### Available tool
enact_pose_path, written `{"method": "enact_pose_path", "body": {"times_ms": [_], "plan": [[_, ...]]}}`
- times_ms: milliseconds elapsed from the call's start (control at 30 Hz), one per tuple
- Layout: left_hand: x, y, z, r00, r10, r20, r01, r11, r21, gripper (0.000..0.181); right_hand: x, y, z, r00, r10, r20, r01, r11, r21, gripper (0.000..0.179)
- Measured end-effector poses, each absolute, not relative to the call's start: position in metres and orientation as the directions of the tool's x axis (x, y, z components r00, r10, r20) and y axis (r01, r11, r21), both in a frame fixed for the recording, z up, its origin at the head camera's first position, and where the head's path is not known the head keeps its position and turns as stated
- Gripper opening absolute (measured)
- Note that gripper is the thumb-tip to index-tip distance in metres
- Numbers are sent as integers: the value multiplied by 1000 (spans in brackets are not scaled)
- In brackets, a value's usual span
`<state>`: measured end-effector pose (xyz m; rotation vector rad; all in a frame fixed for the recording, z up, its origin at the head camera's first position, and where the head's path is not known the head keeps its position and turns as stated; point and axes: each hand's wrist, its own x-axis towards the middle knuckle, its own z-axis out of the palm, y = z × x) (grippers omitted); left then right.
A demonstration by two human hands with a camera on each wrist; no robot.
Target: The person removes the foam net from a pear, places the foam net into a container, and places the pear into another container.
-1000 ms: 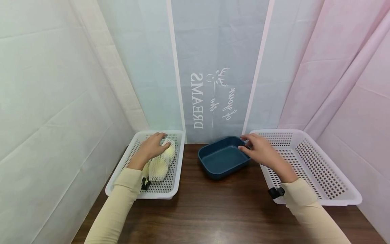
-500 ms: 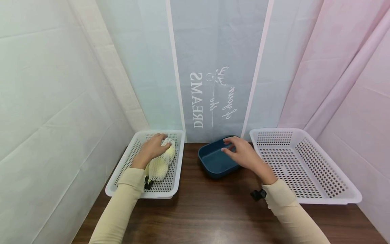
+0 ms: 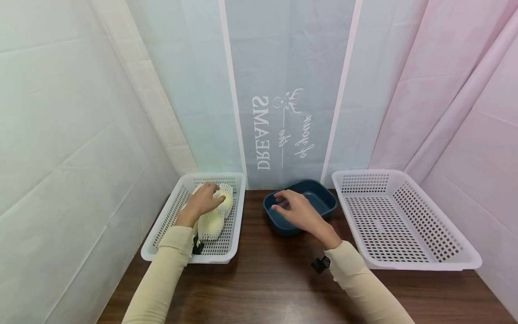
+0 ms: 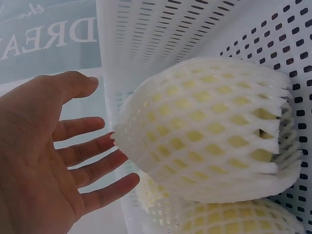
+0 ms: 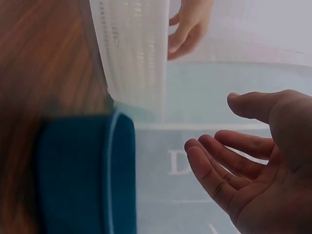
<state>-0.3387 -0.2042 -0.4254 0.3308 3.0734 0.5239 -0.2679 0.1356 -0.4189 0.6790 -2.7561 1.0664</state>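
Note:
In the left white basket (image 3: 236, 225) lie several pale yellow fruits (image 3: 211, 225) in white foam nets. Over them hovers my left hand (image 3: 201, 202), its fingers spread and loosely bent. The left wrist view shows the fingertips right at the narrow end of one netted fruit (image 4: 209, 129), with the palm holding nothing. My right hand (image 3: 300, 212) is above the dark blue dish (image 3: 321, 198), thumb and fingers apart and nothing between them. Seen from the right wrist, that hand (image 5: 263, 161) is beside the blue dish's rim (image 5: 114, 161).
A larger white basket (image 3: 384, 227) stands on the right of the brown wooden table (image 3: 259, 288). Behind the containers hangs a printed cloth (image 3: 287, 58), and pale cloth walls (image 3: 60, 157) close in both sides.
My right hand has moved left, from between the blue dish and the right basket to over the dish's left part. The left hand has shifted only slightly above the fruits.

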Motion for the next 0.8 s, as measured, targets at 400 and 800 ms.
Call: {"method": "enact_pose_path", "body": {"times_ms": [400, 800], "plan": [[-336, -210, -431, -979, 188, -82, 144, 915, 376, 59, -268, 100, -437, -915, -342, 212, -389, 618, -683, 38], [-336, -215, -434, -963, 210, -166, 122, 897, 426, 72, -274, 73, -449, -916, -358, 183, -378, 613, -694, 37]]}}
